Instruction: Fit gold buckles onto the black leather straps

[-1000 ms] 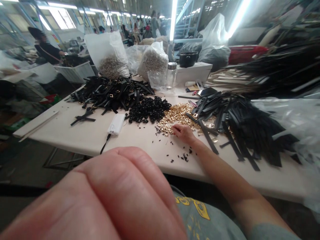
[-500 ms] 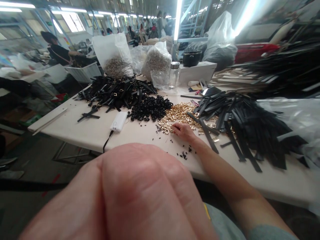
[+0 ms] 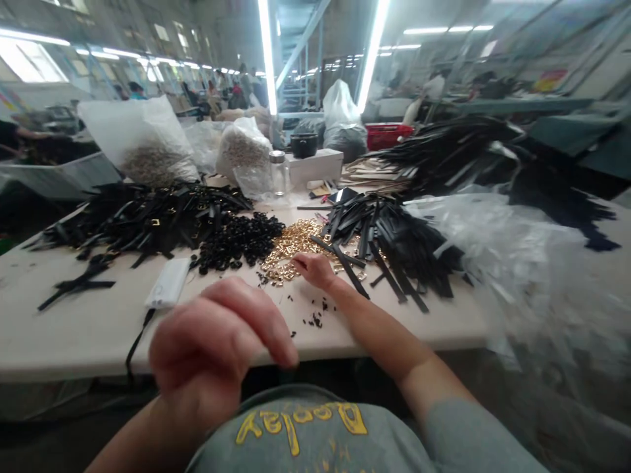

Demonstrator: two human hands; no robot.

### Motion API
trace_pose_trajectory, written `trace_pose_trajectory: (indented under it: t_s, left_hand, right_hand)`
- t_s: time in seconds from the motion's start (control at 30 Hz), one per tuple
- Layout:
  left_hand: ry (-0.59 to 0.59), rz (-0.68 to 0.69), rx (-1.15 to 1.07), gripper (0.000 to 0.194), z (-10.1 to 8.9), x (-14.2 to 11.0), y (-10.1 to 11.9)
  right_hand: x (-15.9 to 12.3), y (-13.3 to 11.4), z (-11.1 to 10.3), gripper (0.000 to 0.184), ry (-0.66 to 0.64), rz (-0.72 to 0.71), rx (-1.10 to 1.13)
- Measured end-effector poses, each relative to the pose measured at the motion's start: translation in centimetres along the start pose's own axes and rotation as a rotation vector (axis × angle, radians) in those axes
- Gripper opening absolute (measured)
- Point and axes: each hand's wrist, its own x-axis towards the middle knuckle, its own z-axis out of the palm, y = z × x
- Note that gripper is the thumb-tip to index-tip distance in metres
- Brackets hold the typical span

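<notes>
Close to the camera, my left hand is raised above the table's front edge. Its fingers are bent loosely and held apart, and nothing shows in them. Farther forward, my right hand rests at the near side of a heap of gold metal buckles. Its fingertips are pinched together; whatever they hold, if anything, is hidden. Left of the buckles lies a pile of small black loops. Black strips are heaped to the right of that hand. Tiny black bits are scattered beside my right forearm.
Black straps with gold buckles are piled at the left. A white power bank with a black cable lies near the front. Behind stand a glass jar, a white box and filled plastic bags. Clear plastic sheeting spreads at the right.
My left hand has dropped away from the camera, its fingers now showing. My view has turned to the right. The right hand stays at the gold buckles.
</notes>
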Motion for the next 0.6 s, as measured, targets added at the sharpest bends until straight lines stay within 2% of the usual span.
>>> trace_pose_trajectory:
  t_s: [0.03, 0.1, 0.23, 0.3, 0.37, 0.47, 0.6]
  left_hand:
    - [-0.048, 0.036, -0.085, 0.009, 0.2, 1.0, -1.5]
    - [-0.022, 0.021, -0.129, 0.008, -0.1, 2.9, -4.9]
    - [0.174, -0.111, -0.040, 0.014, -3.1, 5.9, -11.8]
    - [0.280, -0.176, 0.020, 0.018, -4.9, 7.0, -14.9]
    - [0.336, -0.281, 0.074, 0.021, -6.4, 7.8, -17.8]
    - [0.331, -0.383, 0.110, 0.025, -7.3, 8.1, -21.3]
    - [0.200, -0.462, 0.092, 0.027, -6.0, 6.8, -24.1]
  right_hand:
    - [0.2, 0.3, -0.3, 0.027, 0.027, 0.026, -0.029]
    - [0.5, 1.1, -1.1, 0.030, 0.081, 0.087, -0.084]
    - [0.8, 3.1, -2.3, 0.026, 0.140, 0.213, -0.195]
    - [0.8, 3.9, -2.4, 0.023, 0.120, 0.260, -0.248]
    - [0.9, 4.4, -2.2, 0.022, 0.079, 0.286, -0.288]
    - [0.9, 4.9, -2.0, 0.019, 0.032, 0.294, -0.320]
    - [1.1, 5.0, -2.3, 0.018, 0.010, 0.277, -0.322]
